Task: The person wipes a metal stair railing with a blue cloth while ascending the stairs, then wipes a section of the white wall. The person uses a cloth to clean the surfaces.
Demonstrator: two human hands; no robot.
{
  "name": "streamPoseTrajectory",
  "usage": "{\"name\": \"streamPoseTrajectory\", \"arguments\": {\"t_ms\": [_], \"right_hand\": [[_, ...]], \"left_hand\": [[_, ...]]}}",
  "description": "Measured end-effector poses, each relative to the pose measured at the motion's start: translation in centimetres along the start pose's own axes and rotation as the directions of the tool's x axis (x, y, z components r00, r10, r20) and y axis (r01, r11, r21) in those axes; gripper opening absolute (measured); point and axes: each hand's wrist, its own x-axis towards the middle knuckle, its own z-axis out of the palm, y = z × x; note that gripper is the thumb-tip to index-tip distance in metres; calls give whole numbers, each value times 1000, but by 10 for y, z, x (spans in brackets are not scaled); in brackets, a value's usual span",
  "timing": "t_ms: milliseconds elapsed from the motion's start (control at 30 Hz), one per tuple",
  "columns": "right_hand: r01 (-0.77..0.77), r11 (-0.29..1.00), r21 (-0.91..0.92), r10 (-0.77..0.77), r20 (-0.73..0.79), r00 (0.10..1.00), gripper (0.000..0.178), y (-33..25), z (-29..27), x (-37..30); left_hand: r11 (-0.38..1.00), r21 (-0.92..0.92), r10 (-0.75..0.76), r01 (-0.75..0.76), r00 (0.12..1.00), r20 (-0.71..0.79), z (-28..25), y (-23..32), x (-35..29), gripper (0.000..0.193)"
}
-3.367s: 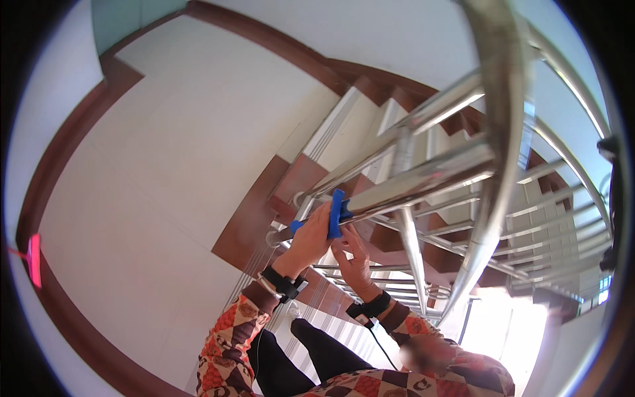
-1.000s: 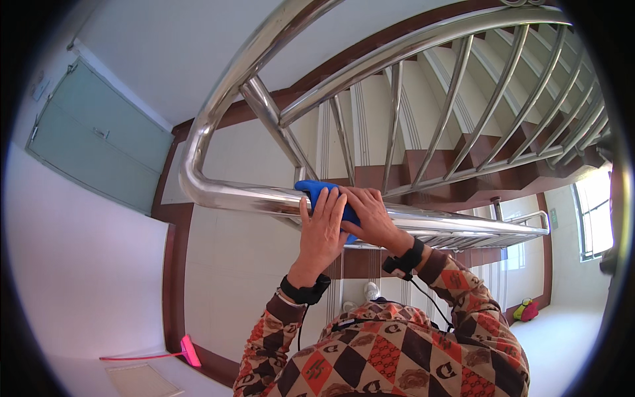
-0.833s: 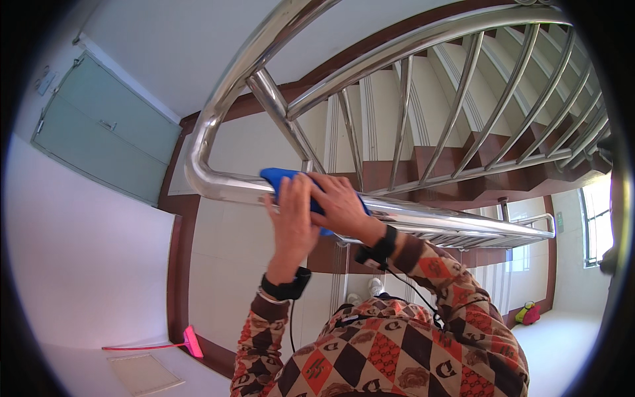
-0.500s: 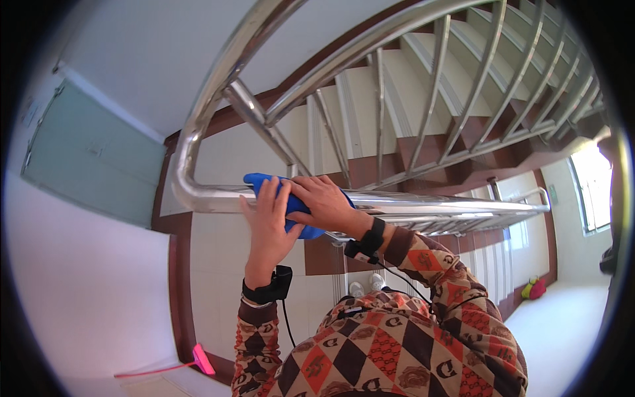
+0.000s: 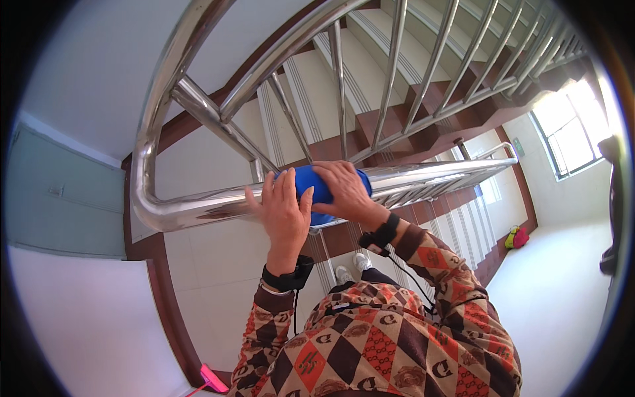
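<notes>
A blue cloth (image 5: 307, 182) is wrapped over the shiny metal handrail (image 5: 403, 174) in front of me. My right hand (image 5: 347, 193) curves over the cloth's right part and grips it against the rail. At the cloth's left edge, my left hand (image 5: 284, 210) rests on the rail with fingers stretched and thumb spread; the thumb lies over the blue fabric. Both wrists carry black straps with small devices and cables. The underside of the cloth is hidden by the rail and my hands.
Metal balusters (image 5: 340, 92) border stairs (image 5: 390, 59) rising at the far right. A grey-green door (image 5: 63, 192) stands at left. A pink broom-like tool (image 5: 213, 378) is at lower left, a red and yellow-green bundle (image 5: 516, 237) at right, near a bright window (image 5: 570, 129).
Both hands and the cloth have shifted right along the rail, away from its bent left end. My left hand has slid toward the cloth's left edge. The view has shifted too.
</notes>
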Motion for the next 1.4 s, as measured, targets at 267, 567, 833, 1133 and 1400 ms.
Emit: {"name": "streamPoseTrajectory", "arguments": {"t_ms": [267, 567, 833, 1133, 1400], "right_hand": [[-8, 998, -66, 9, 7, 1000, 67, 23, -6, -12], [-196, 967, -164, 191, -49, 980, 85, 84, -34, -78], [-96, 988, -123, 83, -103, 991, 70, 47, -18, -47], [-181, 981, -72, 178, -49, 983, 80, 190, -76, -149], [-148, 981, -122, 135, -110, 985, 85, 232, -99, -169]], "left_hand": [[996, 34, 83, -84, 996, 7, 35, 24, 0, 46], [984, -42, 172, -172, 985, -2, 73, 56, -9, 44], [989, -29, 141, -143, 987, -73, 64, 62, 0, 46], [882, -370, 295, -290, 954, -45, 149, 147, -9, 26], [860, -465, 237, -209, 971, 3, 176, 195, 8, 25]]}}
